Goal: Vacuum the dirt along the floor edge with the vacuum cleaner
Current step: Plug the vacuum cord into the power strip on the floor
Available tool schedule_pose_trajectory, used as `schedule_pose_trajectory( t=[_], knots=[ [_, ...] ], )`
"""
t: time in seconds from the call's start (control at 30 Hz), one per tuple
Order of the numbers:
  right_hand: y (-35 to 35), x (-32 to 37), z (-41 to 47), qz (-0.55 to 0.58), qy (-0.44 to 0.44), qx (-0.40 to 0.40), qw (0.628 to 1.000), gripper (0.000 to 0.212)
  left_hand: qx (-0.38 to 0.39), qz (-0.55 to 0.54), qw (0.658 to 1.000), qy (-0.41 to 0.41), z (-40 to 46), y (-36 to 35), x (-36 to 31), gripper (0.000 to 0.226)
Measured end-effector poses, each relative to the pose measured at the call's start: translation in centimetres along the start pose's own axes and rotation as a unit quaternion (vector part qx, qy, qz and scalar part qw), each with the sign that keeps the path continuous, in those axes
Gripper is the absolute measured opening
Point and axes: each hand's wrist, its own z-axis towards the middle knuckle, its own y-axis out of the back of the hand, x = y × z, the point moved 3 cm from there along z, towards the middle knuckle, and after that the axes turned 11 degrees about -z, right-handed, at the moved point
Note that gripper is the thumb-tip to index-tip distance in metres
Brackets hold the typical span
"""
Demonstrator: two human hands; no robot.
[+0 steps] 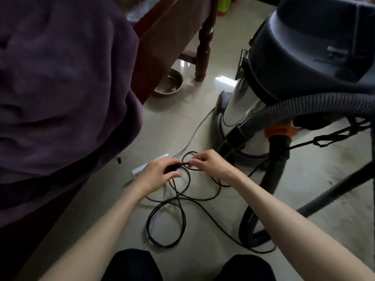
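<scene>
A large canister vacuum cleaner (308, 57) with a dark top and a steel drum stands at the right. Its ribbed black hose (316, 104) curves from an orange-collared port down to the floor. The vacuum's thin black power cord (178, 218) lies in tangled loops on the tiled floor in front of me. My left hand (156, 175) grips the black plug end of the cord over a white power strip (142, 169). My right hand (211, 164) pinches the cord just right of the plug. Both hands almost touch.
A purple cloth (60, 88) drapes over furniture at the left. A dark wooden table leg (204, 47) and a metal bowl (170, 84) stand behind. A grey cable (194, 132) runs from the power strip across the floor. My knees show at the bottom edge.
</scene>
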Motion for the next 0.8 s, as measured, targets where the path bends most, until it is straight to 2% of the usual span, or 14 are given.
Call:
schedule_pose_trajectory(
  t=[0.07,0.2,0.37,0.5,0.63,0.73,0.8],
  knots=[
    [-1.5,-1.7,2.4,-0.001,-0.003,-0.007,1.000,0.025,-0.028,0.000,1.000,0.006,0.6,-0.2,3.6,0.027],
    [-5.8,-3.5,7.1,-0.067,0.013,0.030,0.997,0.021,-0.045,0.023,0.999,-0.007,2.4,-1.5,8.7,0.021],
    [-10.2,-5.4,11.9,-0.138,0.015,-0.012,0.990,0.038,-0.071,0.010,0.997,-0.012,2.6,-3.6,13.8,0.032],
    [-13.4,-7.8,13.9,-0.152,-0.031,-0.023,0.988,0.042,-0.052,0.016,0.998,0.045,1.9,-4.5,20.4,0.051],
    [-15.8,-9.7,15.5,-0.107,-0.060,-0.056,0.991,0.048,-0.096,0.164,0.969,0.158,3.0,-3.4,27.6,0.054],
    [-17.0,-10.9,15.8,-0.068,-0.055,-0.040,0.995,0.040,-0.091,0.166,0.958,0.216,4.2,-3.6,30.5,0.055],
    [-17.6,-11.5,15.6,-0.034,-0.050,-0.019,0.998,0.035,-0.089,0.149,0.958,0.227,4.6,-4.1,31.3,0.045]
  ],
)
